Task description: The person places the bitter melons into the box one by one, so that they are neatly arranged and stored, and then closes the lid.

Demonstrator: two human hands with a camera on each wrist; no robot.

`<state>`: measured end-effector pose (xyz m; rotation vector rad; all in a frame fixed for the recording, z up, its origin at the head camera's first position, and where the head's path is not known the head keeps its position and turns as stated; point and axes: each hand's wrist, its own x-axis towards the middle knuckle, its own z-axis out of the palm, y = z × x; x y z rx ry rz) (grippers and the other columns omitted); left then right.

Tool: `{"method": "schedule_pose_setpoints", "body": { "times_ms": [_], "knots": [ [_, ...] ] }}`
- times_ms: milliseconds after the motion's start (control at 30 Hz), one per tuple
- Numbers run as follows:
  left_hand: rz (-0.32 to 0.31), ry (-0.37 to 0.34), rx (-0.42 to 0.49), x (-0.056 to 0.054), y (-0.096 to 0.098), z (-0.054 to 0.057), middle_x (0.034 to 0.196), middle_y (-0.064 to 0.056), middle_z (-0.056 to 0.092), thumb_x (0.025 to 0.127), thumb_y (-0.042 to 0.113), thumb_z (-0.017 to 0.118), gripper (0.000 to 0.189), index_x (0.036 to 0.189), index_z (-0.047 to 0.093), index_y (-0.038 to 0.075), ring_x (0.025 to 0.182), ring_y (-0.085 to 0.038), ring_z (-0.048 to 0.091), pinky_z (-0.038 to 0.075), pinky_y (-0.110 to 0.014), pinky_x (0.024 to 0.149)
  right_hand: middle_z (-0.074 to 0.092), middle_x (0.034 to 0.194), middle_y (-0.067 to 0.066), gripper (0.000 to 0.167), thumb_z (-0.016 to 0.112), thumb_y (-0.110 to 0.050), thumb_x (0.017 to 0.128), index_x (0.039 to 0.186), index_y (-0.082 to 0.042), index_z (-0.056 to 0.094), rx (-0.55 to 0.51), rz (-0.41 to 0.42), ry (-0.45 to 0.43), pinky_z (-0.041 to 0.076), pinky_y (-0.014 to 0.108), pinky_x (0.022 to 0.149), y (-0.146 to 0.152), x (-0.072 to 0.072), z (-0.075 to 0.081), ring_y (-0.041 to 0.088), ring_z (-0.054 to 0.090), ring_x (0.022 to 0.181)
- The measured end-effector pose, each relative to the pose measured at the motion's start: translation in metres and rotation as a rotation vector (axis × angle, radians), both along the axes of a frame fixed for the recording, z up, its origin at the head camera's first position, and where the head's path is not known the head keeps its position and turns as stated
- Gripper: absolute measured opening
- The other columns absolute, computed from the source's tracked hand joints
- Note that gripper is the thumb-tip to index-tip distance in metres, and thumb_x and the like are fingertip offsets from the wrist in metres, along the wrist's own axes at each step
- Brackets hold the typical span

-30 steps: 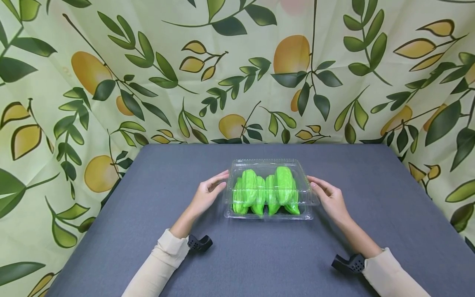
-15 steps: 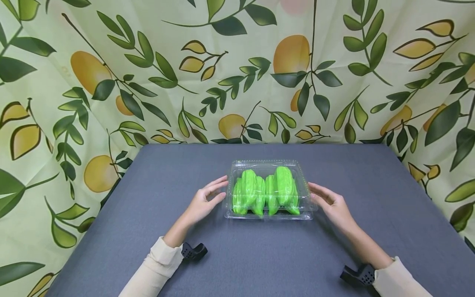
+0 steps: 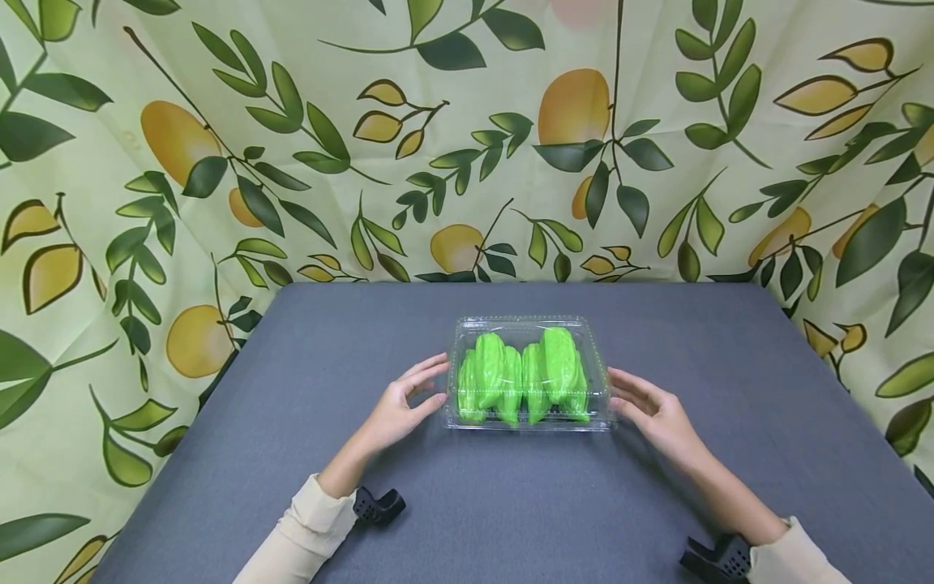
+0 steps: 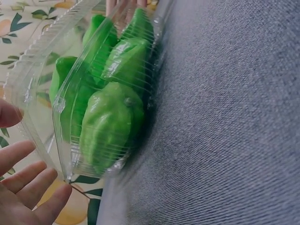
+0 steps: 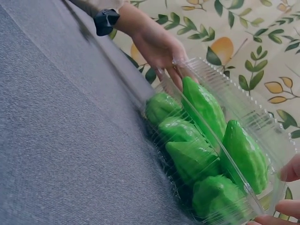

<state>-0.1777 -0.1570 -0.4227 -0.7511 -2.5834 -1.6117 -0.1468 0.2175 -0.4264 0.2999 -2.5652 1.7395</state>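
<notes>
A clear plastic clamshell box sits mid-table, its lid lowered over several green, ribbed, tapering vegetables; their exact kind is unclear. At the box's left side is my left hand, thumb and fingers spread. The left wrist view shows those fingers extended beside the clear wall, with no grip around it. On the opposite side my right hand has its fingertips at the box's right edge, fingers fairly straight. Only the fingertips of that hand appear in the right wrist view, by the lid's corner.
Grey cloth covers the table under the box. A curtain printed with fruit and leaves hangs behind it. Black camera mounts are strapped at both wrists, below the cream sleeves.
The lid's front edge has come down onto the base. Both hands have slid down along the box's sides towards me, and the right forearm has drawn back a little.
</notes>
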Motion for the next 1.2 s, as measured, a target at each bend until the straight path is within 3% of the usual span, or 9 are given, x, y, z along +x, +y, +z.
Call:
{"method": "schedule_pose_setpoints", "body": {
  "times_ms": [100, 167, 433, 667, 767, 867, 1000, 1200],
  "knots": [
    [-0.006, 0.001, -0.001, 0.0017, 0.0002, 0.0001, 0.15, -0.017, 0.042, 0.092, 0.007, 0.061, 0.046, 0.136, 0.051, 0.0, 0.137, -0.036, 0.043, 0.045, -0.047, 0.107, 0.061, 0.131, 0.019, 0.05, 0.058, -0.013, 0.096, 0.141, 0.004, 0.043, 0.02, 0.015, 0.002, 0.046, 0.004, 0.084, 0.0004, 0.0021, 0.0001, -0.024, 0.05, 0.103],
    [-0.01, 0.005, -0.002, 0.0023, 0.0003, -0.0008, 0.151, -0.017, 0.041, 0.092, 0.007, 0.062, 0.047, 0.136, 0.051, -0.001, 0.137, -0.036, 0.043, 0.045, -0.047, 0.107, 0.054, 0.131, 0.033, 0.051, 0.058, -0.011, 0.096, 0.141, 0.005, 0.042, 0.022, 0.028, 0.011, 0.046, 0.005, 0.084, 0.0004, 0.0032, -0.0006, -0.023, 0.05, 0.104],
    [-0.014, 0.02, -0.004, 0.0049, 0.0022, -0.0038, 0.151, -0.019, 0.04, 0.088, 0.004, 0.066, 0.052, 0.137, 0.049, -0.003, 0.138, -0.036, 0.04, 0.046, -0.047, 0.105, 0.055, 0.129, 0.035, 0.052, 0.057, -0.011, 0.096, 0.141, 0.006, 0.04, 0.031, 0.023, -0.036, 0.05, 0.009, 0.083, -0.0005, 0.0054, -0.0033, -0.021, 0.052, 0.098],
    [-0.031, 0.021, 0.039, 0.005, 0.0031, -0.0063, 0.15, -0.022, 0.04, 0.085, 0.001, 0.067, 0.054, 0.136, 0.049, -0.005, 0.138, -0.04, 0.038, 0.046, -0.052, 0.104, 0.053, 0.125, 0.039, 0.052, 0.056, -0.008, 0.096, 0.139, 0.013, 0.036, -0.04, 0.047, -0.095, 0.054, 0.013, 0.081, -0.0023, 0.0057, -0.0055, -0.015, 0.059, 0.093],
    [-0.037, -0.003, 0.071, 0.0048, 0.0037, -0.0075, 0.15, -0.024, 0.038, 0.085, -0.001, 0.067, 0.055, 0.136, 0.048, -0.005, 0.139, -0.041, 0.037, 0.045, -0.053, 0.104, 0.056, 0.122, 0.038, 0.054, 0.055, -0.007, 0.096, 0.139, 0.015, 0.032, -0.091, 0.068, -0.166, 0.055, 0.015, 0.08, -0.0024, 0.0046, -0.0045, -0.011, 0.062, 0.091],
    [-0.038, -0.046, 0.101, 0.005, 0.0046, -0.0076, 0.151, -0.025, 0.035, 0.084, -0.003, 0.066, 0.056, 0.137, 0.046, -0.007, 0.139, -0.043, 0.035, 0.045, -0.053, 0.104, 0.063, 0.111, 0.026, 0.053, 0.053, -0.005, 0.096, 0.139, 0.017, 0.029, -0.126, 0.08, -0.229, 0.057, 0.018, 0.08, -0.002, 0.0035, -0.0031, -0.005, 0.065, 0.089],
    [-0.023, -0.149, 0.123, 0.0057, 0.0065, -0.0057, 0.153, -0.025, 0.031, 0.085, -0.004, 0.065, 0.062, 0.141, 0.039, -0.006, 0.14, -0.043, 0.034, 0.044, -0.052, 0.106, 0.064, 0.098, 0.004, 0.049, 0.05, -0.003, 0.095, 0.133, 0.021, 0.03, -0.157, 0.102, -0.294, 0.059, 0.023, 0.077, -0.0006, 0.0019, -0.0018, 0.003, 0.068, 0.082],
    [0.024, -0.314, 0.133, 0.0058, 0.0087, -0.0054, 0.15, -0.028, 0.034, 0.088, -0.001, 0.06, 0.065, 0.145, 0.029, -0.006, 0.138, -0.044, 0.039, 0.043, -0.048, 0.11, 0.066, 0.087, -0.004, 0.028, 0.049, -0.008, 0.097, 0.114, 0.013, 0.042, -0.227, 0.197, -0.368, 0.06, 0.027, 0.075, 0.0032, -0.0004, -0.0026, 0.009, 0.069, 0.077]
  ]
}}
